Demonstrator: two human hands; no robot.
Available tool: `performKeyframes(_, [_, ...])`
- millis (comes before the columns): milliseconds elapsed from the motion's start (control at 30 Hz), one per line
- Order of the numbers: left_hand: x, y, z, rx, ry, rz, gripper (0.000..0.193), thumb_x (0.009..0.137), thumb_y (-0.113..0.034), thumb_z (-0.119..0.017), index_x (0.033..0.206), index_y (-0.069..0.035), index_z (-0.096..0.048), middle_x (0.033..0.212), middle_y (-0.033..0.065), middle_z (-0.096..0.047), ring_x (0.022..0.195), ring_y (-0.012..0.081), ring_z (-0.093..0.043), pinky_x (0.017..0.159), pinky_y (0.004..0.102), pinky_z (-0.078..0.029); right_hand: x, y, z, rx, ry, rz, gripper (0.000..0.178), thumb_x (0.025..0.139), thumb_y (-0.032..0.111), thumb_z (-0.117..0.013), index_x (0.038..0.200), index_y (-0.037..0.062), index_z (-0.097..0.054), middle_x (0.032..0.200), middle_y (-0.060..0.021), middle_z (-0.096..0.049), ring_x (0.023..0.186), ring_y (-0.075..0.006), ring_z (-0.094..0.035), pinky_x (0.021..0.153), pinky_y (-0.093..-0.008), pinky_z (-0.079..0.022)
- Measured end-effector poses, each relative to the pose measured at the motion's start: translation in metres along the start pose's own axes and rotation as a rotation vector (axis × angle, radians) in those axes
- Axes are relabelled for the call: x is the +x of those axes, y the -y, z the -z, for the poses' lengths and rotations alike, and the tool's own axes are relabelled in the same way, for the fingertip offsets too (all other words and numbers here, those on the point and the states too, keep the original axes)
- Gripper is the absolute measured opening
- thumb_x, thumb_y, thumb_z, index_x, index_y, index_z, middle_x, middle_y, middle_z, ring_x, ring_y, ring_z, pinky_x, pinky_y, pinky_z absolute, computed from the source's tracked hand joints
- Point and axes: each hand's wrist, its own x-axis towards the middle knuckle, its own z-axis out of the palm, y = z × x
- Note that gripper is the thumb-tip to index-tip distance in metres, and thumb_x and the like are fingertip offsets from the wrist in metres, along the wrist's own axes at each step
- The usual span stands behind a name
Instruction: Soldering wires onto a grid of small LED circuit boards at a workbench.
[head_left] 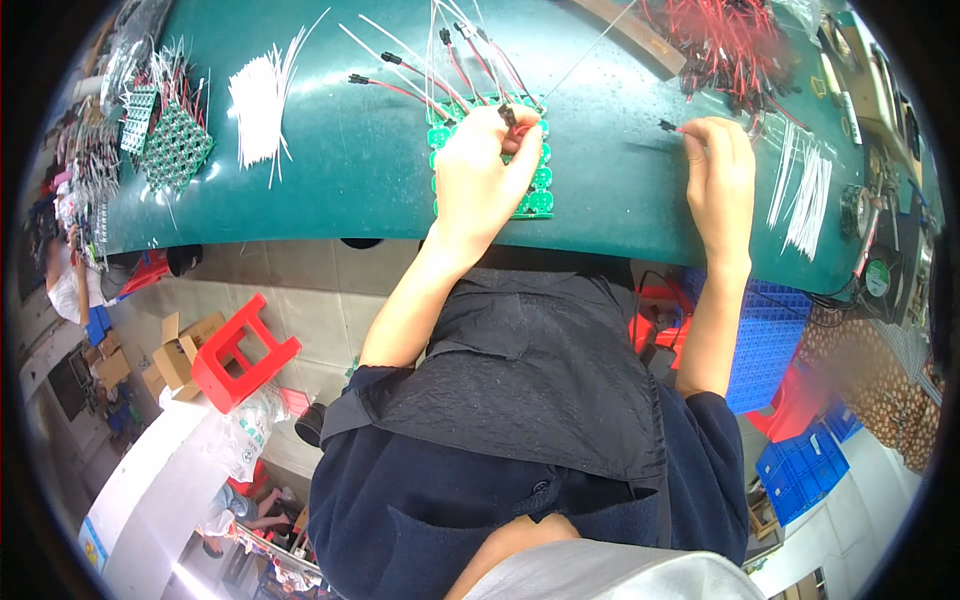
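Note:
A green circuit board panel (540, 180) lies on the table near its front edge, partly covered by my left hand (475, 170). That hand is closed in a pinch on a red-and-black wire lead with a black plug (508, 117). Several more wire leads (400, 88) with black plugs fan out from the far edge of the panel, among thin white strips. Further right, my right hand (722, 180) hovers over the table with its fingertips together. They grip another wire lead, whose black plug (667, 126) sticks out to the left.
A heap of red-and-black wire leads (725, 50) lies at the far right beside a brown bar (640, 40). White strips sit in bundles at left (258, 110) and right (808, 200). More circuit boards (175, 150) are stacked at far left on the green table (340, 190).

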Motion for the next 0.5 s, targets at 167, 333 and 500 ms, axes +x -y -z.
performKeyframes(167, [-0.002, 0.0, -0.004, 0.035, -0.032, -0.075, 0.012, 0.08, -0.003, -0.072, 0.09, -0.001, -0.066, 0.085, 0.0069, -0.068, 0.071, 0.0115, -0.067, 0.066, 0.024, -0.055, -0.001, 0.008, 0.003, 0.175, -0.208, -0.07, 0.01, 0.086, 0.004, -0.064, 0.095, 0.0012, -0.06, 0.091, -0.011, -0.06, 0.085, -0.0266, -0.058, 0.076, -0.0347, -0.048])
performKeyframes(333, [-0.002, 0.003, -0.007, 0.127, -0.049, -0.164, 0.015, 0.08, -0.004, -0.073, 0.093, -0.001, -0.064, 0.083, 0.0066, -0.067, 0.068, 0.0118, -0.066, 0.064, 0.0239, -0.054, -0.002, 0.019, 0.005, 0.265, -0.263, -0.157, 0.011, 0.088, 0.003, -0.064, 0.098, 0.0007, -0.061, 0.088, -0.0087, -0.061, 0.077, -0.0197, -0.06, 0.068, -0.029, -0.049])
performKeyframes(500, [0.003, -0.001, -0.01, 0.002, -0.085, 0.022, 0.023, 0.079, -0.007, -0.073, 0.096, -0.003, -0.057, 0.073, 0.0037, -0.062, 0.063, 0.0158, -0.065, 0.06, 0.0283, -0.052, 0.001, 0.038, 0.004, 1.187, -0.221, -0.501, 0.015, 0.092, 0.004, -0.062, 0.105, -0.0025, -0.06, 0.092, -0.0085, -0.066, 0.075, -0.0113, -0.064, 0.067, -0.022, -0.05])
